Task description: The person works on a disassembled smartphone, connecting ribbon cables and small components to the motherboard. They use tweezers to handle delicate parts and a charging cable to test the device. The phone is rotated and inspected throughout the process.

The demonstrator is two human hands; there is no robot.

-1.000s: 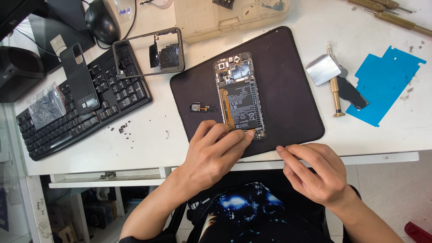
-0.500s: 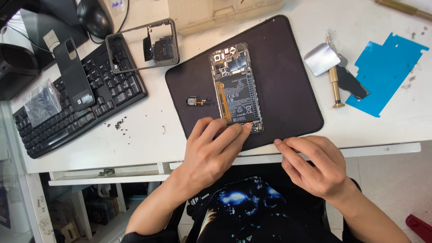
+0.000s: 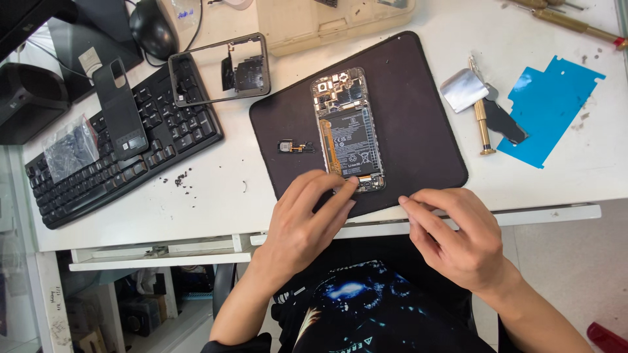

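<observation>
1. One opened phone is laid on the dark mat, long axis running away from the body.
2. Its near end is touched by left hand, fingers together, nothing gripped.
3. Right hand is rested at the mat's edge, fingers loosely curled, empty, farther off.
4. One loose small part is seen left of the phone.

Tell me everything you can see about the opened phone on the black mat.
The opened phone lies flat, back cover off, lengthwise on the black mat. A dark battery fills its middle, circuit boards sit at the far end, and an orange flex strip runs along one side. The left hand rests its fingertips on the near end.
</observation>
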